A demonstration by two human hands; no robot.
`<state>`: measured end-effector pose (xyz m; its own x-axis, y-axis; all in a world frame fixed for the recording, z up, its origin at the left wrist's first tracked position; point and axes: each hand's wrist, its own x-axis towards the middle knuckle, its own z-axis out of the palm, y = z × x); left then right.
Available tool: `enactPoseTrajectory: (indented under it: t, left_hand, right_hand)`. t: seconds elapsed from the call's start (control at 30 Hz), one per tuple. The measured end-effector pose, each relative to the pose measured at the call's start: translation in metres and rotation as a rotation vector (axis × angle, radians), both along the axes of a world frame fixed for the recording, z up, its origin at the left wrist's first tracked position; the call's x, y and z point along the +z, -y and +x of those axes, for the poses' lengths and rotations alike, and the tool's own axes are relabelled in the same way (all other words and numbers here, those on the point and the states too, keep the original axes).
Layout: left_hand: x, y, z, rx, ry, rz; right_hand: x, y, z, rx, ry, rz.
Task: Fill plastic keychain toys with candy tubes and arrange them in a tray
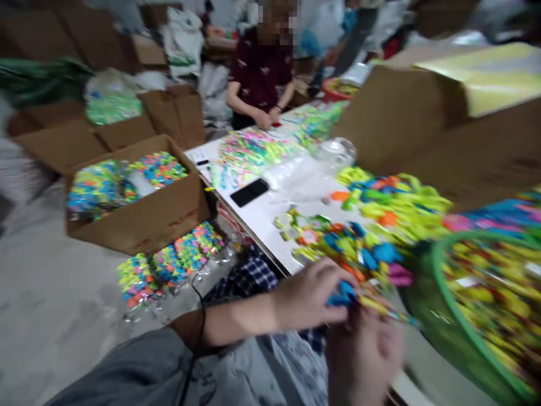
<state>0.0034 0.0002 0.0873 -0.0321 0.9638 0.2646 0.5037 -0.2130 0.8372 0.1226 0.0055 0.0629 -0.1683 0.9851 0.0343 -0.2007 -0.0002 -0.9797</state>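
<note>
My left hand (315, 293) is closed around a small bright blue plastic piece (341, 294), over the near edge of the table. Close against it, my right hand (367, 349) is closed and blurred by motion. A thin yellow strip with a blue end (382, 307) sticks out to the right from between the two hands; its hidden end seems to be in my right fingers. Just beyond lies a loose pile of blue, orange, yellow and pink plastic pieces (359, 248), some with round silvery discs.
A green-rimmed basket (442, 282) full of yellow items stands at right, before a large cardboard box (393, 118). A black phone (249, 193) lies on the white table (270, 225). At left is an open carton (139, 225) with bagged pieces. A person (262, 73) works across the table.
</note>
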Motion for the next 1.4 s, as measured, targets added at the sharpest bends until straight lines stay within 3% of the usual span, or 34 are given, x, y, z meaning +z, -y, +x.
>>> enactPoseTrajectory:
  t: [0.07,0.13,0.43,0.77,0.93,1.03,1.23,1.4]
  left_hand:
    - [-0.009,0.002,-0.003,0.021,0.08,0.086]
    - [-0.016,0.006,-0.006,0.048,0.13,0.16]
    - [-0.031,0.011,-0.01,0.089,0.143,0.156]
    - [-0.041,0.009,-0.012,-0.042,0.155,0.041]
    - [-0.054,0.008,-0.02,-0.099,0.134,-0.02]
    - [-0.064,0.006,-0.025,-0.126,0.104,-0.055]
    - [-0.078,0.001,-0.035,-0.166,0.023,-0.15]
    - [-0.08,-0.005,-0.037,-0.251,0.0,-0.234]
  right_hand:
    - [-0.004,0.001,-0.009,-0.113,0.0,0.156]
    - [-0.01,-0.001,-0.018,-0.1,0.032,0.213]
    - [-0.017,-0.002,-0.011,0.026,0.0,0.063]
    - [-0.034,-0.005,0.007,0.157,-0.072,-0.005]
    - [-0.036,-0.017,0.018,0.312,0.06,-0.016]
    - [-0.033,-0.028,0.028,0.429,0.247,0.073]
    - [-0.026,-0.04,0.048,0.432,0.607,0.269]
    - [-0.027,-0.038,0.047,0.439,0.674,0.359]
